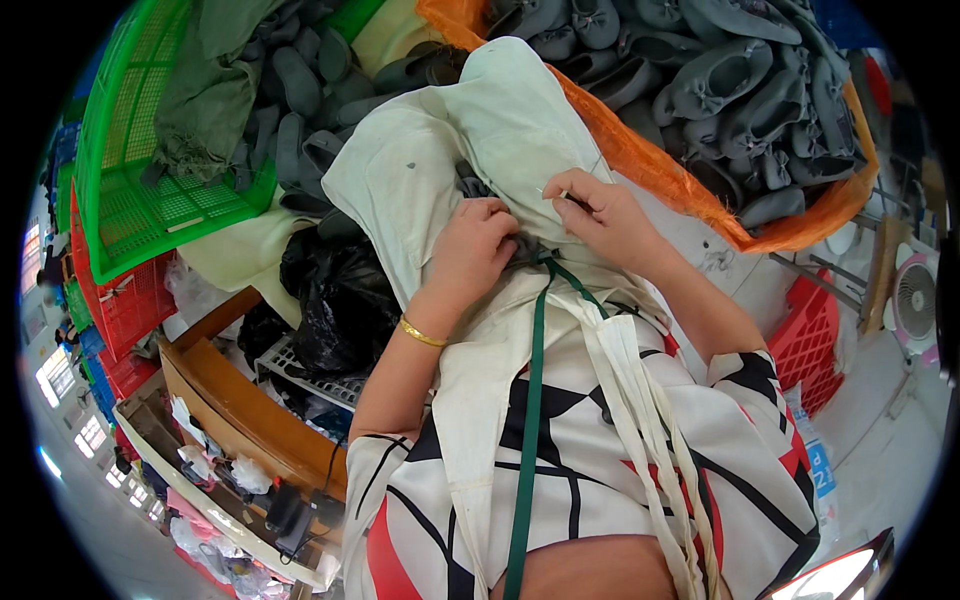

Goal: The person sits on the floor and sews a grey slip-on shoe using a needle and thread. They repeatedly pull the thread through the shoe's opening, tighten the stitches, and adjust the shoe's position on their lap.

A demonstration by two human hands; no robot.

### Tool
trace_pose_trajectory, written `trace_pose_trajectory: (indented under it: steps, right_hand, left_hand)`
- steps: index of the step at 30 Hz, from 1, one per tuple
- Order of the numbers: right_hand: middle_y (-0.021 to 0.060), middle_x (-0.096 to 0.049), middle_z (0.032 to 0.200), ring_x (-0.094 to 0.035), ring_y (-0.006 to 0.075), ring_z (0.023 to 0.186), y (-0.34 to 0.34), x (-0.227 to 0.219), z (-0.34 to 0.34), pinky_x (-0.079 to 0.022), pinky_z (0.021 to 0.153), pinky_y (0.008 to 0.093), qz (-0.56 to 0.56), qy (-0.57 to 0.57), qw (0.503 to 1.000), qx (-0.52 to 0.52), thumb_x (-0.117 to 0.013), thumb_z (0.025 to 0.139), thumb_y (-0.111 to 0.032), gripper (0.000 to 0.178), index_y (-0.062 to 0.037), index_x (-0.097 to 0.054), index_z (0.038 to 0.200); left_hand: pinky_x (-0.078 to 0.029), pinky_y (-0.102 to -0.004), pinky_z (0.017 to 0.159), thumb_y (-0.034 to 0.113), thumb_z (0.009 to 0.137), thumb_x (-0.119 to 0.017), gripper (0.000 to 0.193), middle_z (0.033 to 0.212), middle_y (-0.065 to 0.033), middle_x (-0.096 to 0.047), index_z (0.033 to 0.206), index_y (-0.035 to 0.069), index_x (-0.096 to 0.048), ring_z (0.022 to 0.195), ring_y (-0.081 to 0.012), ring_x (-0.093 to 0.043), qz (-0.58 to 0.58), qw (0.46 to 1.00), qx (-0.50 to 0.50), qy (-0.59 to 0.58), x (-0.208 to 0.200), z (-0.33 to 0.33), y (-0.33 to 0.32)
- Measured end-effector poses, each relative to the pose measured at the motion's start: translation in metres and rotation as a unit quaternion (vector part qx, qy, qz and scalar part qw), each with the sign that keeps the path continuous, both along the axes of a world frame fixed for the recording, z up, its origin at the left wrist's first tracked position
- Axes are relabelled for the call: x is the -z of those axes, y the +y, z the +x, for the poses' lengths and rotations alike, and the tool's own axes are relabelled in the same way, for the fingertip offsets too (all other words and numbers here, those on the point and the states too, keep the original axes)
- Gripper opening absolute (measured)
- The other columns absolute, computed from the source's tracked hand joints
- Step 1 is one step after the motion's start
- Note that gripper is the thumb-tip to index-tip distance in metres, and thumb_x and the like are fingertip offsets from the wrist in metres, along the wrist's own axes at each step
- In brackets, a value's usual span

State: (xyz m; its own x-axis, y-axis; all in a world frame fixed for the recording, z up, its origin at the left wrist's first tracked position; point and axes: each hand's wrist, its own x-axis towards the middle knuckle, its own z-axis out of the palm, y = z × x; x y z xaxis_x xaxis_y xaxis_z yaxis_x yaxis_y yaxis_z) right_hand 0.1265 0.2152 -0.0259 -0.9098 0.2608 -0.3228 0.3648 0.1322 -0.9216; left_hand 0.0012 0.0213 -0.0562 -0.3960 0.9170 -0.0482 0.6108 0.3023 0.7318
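Note:
In my lap, between the raised knees of white work trousers, lies a grey shoe (pixel 524 246), mostly hidden by my left hand (pixel 474 240). Curled fingers of that hand hold it down against the white cloth. To the right and slightly higher, my right hand (pixel 604 218) is raised over the right thigh with thumb and forefinger pinched together. Something thin and pale seems to show at those fingertips, too fine to make out. A dark green strap (pixel 532 400) runs from the lap up over my patterned top.
Ahead on the right, an orange woven sack (pixel 715 215) is full of grey shoes (pixel 715 80). More grey shoes (pixel 296 80) lie ahead left beside a green basket (pixel 130 205). Black plastic bags (pixel 340 290) and a wooden drawer (pixel 245 385) are at my left; a fan (pixel 912 292) stands right.

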Motion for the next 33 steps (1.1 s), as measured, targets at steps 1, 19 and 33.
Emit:
trace_pose_trajectory:
  steps: [1, 19, 33]
  right_hand:
    - [0.0062, -0.055, 0.077, -0.052, 0.0136, 0.068, -0.001, 0.002, 0.000, -0.044, 0.063, 0.0264, 0.038, 0.051, 0.998, -0.017, -0.063, 0.089, -0.005, 0.017, -0.0036, -0.061, 0.106]
    - [0.0098, -0.055, 0.073, -0.053, 0.0209, 0.063, -0.039, -0.006, -0.031, -0.041, 0.057, 0.0334, 0.119, 0.163, 0.979, -0.028, -0.069, 0.087, -0.010, 0.012, 0.0001, -0.062, 0.083]
    - [0.0103, -0.067, 0.089, -0.065, 0.0200, 0.078, -0.030, -0.019, -0.021, -0.050, 0.072, 0.0298, 0.005, 0.072, 0.997, -0.034, -0.064, 0.094, -0.011, 0.018, -0.0008, -0.065, 0.108]
  left_hand:
    - [-0.049, -0.0368, 0.084, 0.003, 0.081, -0.068, 0.020, 0.106, -0.0095, -0.063, 0.100, 0.004, -0.064, 0.099, -0.0282, -0.059, 0.020, 1.000, -0.005, -0.011, -0.001, -0.005, -0.001]
    - [-0.044, -0.0194, 0.067, 0.015, 0.094, -0.069, 0.019, 0.084, 0.0050, -0.060, 0.108, 0.002, -0.068, 0.076, -0.0031, -0.052, 0.061, 0.861, -0.151, -0.482, -0.028, -0.019, -0.036]
    - [-0.051, -0.0314, 0.075, 0.001, 0.076, -0.077, 0.025, 0.092, -0.0059, -0.070, 0.100, 0.006, -0.072, 0.086, -0.0215, -0.064, 0.132, 0.977, -0.129, -0.108, -0.038, -0.014, -0.054]
